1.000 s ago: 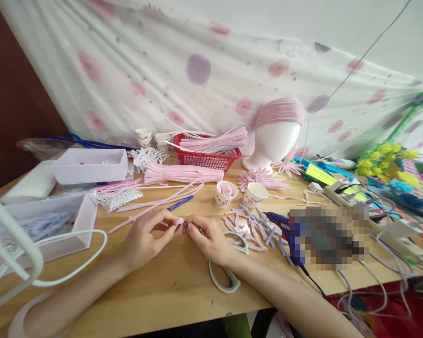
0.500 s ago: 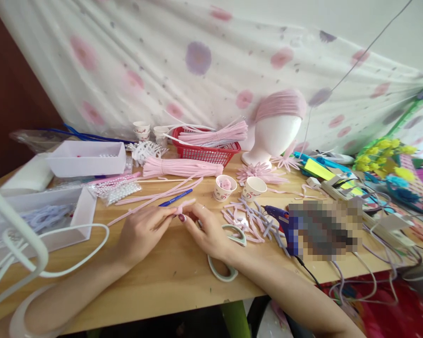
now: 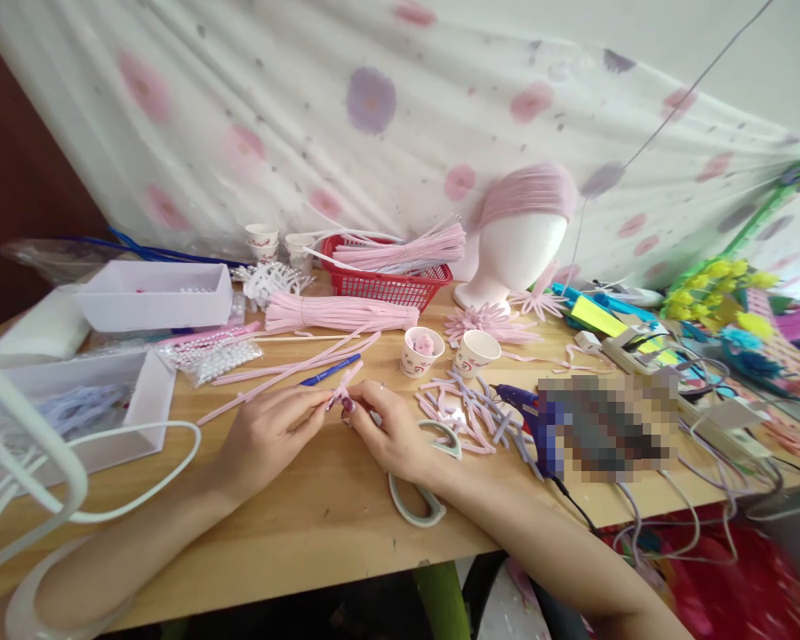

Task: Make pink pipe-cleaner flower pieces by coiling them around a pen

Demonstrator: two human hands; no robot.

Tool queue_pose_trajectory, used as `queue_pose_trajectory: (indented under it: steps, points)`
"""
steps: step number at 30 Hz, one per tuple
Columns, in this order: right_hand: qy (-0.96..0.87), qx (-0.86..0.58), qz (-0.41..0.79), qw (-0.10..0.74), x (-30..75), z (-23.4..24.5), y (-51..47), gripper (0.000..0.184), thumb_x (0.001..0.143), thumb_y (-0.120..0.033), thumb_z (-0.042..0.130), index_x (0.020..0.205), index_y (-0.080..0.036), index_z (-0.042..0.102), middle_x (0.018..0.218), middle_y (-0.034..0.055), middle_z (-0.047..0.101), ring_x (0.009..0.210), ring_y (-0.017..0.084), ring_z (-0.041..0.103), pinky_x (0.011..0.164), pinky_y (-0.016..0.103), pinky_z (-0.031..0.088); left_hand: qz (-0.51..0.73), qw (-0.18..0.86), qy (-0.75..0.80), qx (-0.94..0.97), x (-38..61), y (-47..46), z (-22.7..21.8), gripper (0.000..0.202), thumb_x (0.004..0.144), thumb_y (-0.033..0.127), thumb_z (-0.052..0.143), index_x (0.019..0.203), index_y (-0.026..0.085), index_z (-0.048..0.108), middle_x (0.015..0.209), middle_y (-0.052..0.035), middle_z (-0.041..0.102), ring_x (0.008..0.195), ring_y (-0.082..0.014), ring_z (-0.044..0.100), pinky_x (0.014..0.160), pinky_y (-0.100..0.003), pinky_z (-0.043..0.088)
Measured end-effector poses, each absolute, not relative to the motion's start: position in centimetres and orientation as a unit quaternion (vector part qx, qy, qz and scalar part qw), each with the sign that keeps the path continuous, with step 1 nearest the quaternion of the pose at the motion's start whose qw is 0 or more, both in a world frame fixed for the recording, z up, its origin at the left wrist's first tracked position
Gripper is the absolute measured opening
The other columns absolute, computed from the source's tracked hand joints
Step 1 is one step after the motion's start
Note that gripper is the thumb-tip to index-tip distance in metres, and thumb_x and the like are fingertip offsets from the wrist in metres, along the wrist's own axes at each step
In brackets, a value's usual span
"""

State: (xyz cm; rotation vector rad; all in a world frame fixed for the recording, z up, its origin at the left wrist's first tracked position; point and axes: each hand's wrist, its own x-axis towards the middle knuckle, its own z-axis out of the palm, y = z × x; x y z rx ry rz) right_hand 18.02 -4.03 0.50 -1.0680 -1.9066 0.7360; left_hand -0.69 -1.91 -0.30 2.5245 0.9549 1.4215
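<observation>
My left hand and my right hand meet over the wooden table, fingertips pinched together on a short pink pipe cleaner piece that sticks up between them. Both hands rest on the tabletop. A blue pen lies just behind the fingertips. Pale green scissors lie under and beside my right wrist. Cut pink and lilac pipe cleaner bits are scattered to the right of my right hand.
Two paper cups stand behind the bits, a blue glue gun to their right. Pink pipe cleaner bundles, a red basket, a foam head and white trays fill the back and left. Cables trail at right.
The pink piece now stands up more between my fingertips; it was a small curled bit before. Both hands stayed in place while the view shifted slightly.
</observation>
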Motion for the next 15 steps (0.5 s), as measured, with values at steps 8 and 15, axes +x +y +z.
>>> queue_pose_trajectory:
  steps: [8, 15]
  points:
    - [-0.737, -0.441, 0.318, 0.401, 17.82, 0.29, -3.9, 0.019, 0.086, -0.018, 0.044, 0.093, -0.015, 0.062, 0.072, 0.0003, 0.058, 0.064, 0.012, 0.052, 0.061, 0.023, 0.04, 0.441, 0.132, 0.38, 0.802, -0.23, -2.28, -0.06, 0.014, 0.084, 0.018, 0.053, 0.087, 0.018, 0.066, 0.083, -0.003, 0.074, 0.072, -0.016, 0.07, 0.071, -0.029, 0.058]
    - [-0.766, -0.455, 0.233, 0.389, 17.9, 0.0, -3.71, 0.02, 0.085, -0.015, 0.043, 0.09, -0.015, 0.062, 0.071, 0.0013, 0.057, 0.065, 0.014, 0.051, 0.063, 0.025, 0.039, 0.413, 0.299, 0.448, 0.734, 0.16, -2.14, -0.43, 0.01, 0.083, 0.023, 0.052, 0.086, 0.018, 0.06, 0.082, -0.0028, 0.073, 0.068, -0.016, 0.07, 0.06, -0.026, 0.058]
